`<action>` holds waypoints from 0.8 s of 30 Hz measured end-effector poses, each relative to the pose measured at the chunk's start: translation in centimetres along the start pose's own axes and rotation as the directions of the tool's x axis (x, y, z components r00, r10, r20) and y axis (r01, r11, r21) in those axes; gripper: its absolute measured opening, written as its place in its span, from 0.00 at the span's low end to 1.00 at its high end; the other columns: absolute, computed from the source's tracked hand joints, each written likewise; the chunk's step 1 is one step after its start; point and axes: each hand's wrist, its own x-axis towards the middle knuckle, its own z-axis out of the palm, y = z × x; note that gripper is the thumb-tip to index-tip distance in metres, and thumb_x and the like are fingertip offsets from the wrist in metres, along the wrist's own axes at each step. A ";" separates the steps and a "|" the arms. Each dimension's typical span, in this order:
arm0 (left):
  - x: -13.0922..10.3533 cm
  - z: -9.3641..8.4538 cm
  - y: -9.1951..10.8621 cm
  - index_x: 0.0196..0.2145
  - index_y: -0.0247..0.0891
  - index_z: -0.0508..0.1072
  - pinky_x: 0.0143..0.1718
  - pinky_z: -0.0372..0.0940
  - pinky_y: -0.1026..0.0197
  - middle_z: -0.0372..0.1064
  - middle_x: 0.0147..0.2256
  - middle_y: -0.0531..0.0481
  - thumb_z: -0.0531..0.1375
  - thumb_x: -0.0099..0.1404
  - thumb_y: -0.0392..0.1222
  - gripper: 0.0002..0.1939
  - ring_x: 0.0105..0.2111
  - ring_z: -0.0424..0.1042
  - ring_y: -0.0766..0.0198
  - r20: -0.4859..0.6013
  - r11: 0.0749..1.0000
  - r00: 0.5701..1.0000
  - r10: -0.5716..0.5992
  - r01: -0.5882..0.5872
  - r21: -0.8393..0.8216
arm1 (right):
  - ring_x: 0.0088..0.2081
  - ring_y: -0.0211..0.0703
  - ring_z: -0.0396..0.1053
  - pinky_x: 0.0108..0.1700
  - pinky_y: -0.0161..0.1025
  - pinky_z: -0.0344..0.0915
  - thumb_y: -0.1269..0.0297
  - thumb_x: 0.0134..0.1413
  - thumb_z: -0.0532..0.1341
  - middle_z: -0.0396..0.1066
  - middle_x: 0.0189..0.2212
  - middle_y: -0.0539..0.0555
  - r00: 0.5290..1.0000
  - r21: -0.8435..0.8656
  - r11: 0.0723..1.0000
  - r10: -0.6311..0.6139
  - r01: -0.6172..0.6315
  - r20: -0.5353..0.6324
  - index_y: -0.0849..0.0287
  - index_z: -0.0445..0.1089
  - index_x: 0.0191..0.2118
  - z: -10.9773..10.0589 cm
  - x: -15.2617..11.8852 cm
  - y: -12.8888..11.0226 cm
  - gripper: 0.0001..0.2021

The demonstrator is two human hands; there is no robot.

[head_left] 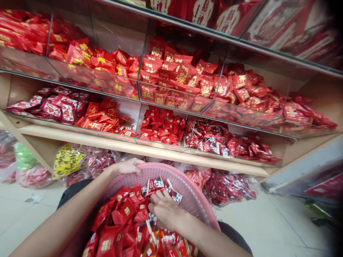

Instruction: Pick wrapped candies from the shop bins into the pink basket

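Note:
A pink perforated plastic basket (pixel 197 194) sits between my knees, filled with small wrapped red packets (pixel 125 210), many with gold print. My left hand (pixel 130 166) grips its far rim on the left, fingers bent over the edge. Inside the basket, my right hand (pixel 166 210) lies on the packets with its fingers curled down. Its fingertips are partly hidden, so I cannot make out what is in them. Just beyond those fingers are red packets with black-and-white figures (pixel 157 182). Orange and gold packets (pixel 167 242) lie nearer to me, below the right wrist.
Ahead stands a wooden shelf (pixel 107 142) with clear-walled compartments of red packets (pixel 182 75). Larger red-and-white bags (pixel 202 12) fill the top. On the tiled floor (pixel 273 221) under it lie plastic bags of packets (pixel 230 187), including a yellow one (pixel 68 160) at left.

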 end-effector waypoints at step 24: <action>-0.4 0.2 1.2 0.36 0.34 0.71 0.29 0.59 0.68 0.71 0.30 0.54 0.56 0.42 0.34 0.19 0.28 0.67 0.65 0.015 1.000 1.000 0.001 -0.001 0.019 | 0.19 0.35 0.56 0.23 0.35 0.56 0.45 0.38 0.60 0.60 0.16 0.47 -0.251 0.984 0.170 0.956 0.055 -0.151 0.61 0.63 0.24 -2.9 -10.6 18.1 0.21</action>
